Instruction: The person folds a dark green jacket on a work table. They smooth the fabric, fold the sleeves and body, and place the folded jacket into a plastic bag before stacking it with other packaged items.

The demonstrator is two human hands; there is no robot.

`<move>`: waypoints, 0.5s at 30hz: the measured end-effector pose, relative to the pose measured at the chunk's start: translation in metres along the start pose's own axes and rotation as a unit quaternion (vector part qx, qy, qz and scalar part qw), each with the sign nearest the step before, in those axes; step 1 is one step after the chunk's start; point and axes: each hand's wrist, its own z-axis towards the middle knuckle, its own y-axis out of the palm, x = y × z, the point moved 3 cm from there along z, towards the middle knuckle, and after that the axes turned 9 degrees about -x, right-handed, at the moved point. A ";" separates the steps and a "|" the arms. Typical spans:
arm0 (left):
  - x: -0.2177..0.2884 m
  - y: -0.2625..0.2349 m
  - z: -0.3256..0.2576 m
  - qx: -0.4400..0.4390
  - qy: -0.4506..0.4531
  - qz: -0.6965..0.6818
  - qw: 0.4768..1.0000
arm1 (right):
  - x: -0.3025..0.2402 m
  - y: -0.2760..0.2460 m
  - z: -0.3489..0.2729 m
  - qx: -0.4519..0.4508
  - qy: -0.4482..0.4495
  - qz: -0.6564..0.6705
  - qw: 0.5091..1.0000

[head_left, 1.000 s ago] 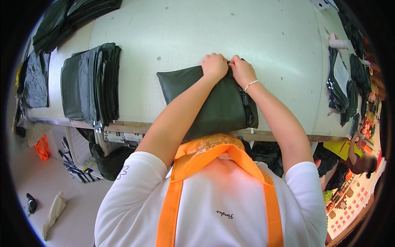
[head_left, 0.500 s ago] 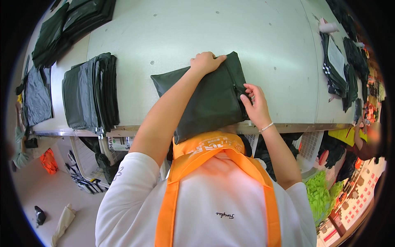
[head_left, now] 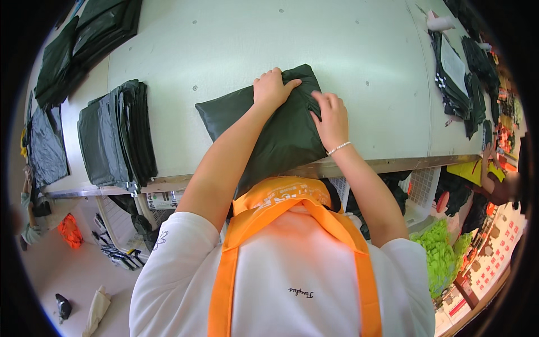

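A dark green flat fabric pouch (head_left: 281, 137) lies at an angle on the pale table, its near corner hanging toward my apron. My left hand (head_left: 272, 90) grips the far edge, thumb on top and fingers curled over the edge. At the right side of the pouch is my right hand (head_left: 331, 118), its thumb and fingers closed around the gathered fabric. The index finger is slightly blurred. Creases run between the two hands. Whether a small zip pull sits between the right fingers is hidden.
A stack of dark green folded pouches (head_left: 115, 135) stands on the left of the table (head_left: 224, 50). More dark piles (head_left: 106, 28) lie far left, others (head_left: 449, 78) on the right with a white sheet. White baskets (head_left: 421, 194) are under the edge. Other people work at both sides.
My right hand has moved up and left along the pouch's right side, from beside it onto the fabric. The pouch has creased there. The left hand still holds the far edge.
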 end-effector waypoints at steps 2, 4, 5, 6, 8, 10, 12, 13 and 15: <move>0.005 -0.001 0.002 -0.007 -0.001 -0.004 1.000 | 0.000 -0.001 0.005 0.029 -0.106 0.021 0.994; 0.002 0.002 -0.001 -0.006 0.001 -0.001 1.000 | 0.011 -0.001 0.017 -0.064 -0.065 0.103 0.990; 0.000 0.002 -0.001 0.005 0.004 0.000 1.000 | 0.016 -0.004 0.025 -0.109 -0.046 0.142 0.983; 0.000 0.003 -0.001 0.014 0.008 0.001 1.000 | 0.017 -0.009 0.034 -0.149 -0.047 0.141 0.978; 0.001 0.002 0.000 0.006 0.005 0.001 1.000 | 0.017 -0.008 0.044 -0.188 -0.093 0.046 0.977; 0.001 0.000 0.000 0.009 0.003 0.002 1.000 | 0.007 -0.012 0.049 -0.215 -0.159 -0.053 0.962; 0.002 0.002 -0.001 0.017 0.008 0.004 1.000 | -0.001 -0.020 0.042 -0.234 -0.203 -0.144 0.940; 0.002 0.001 -0.002 0.011 0.006 0.003 1.000 | -0.007 -0.022 0.036 -0.244 -0.226 -0.185 0.925; 0.001 0.000 -0.003 -0.001 0.001 -0.001 1.000 | -0.018 -0.031 0.020 -0.291 -0.227 -0.203 0.907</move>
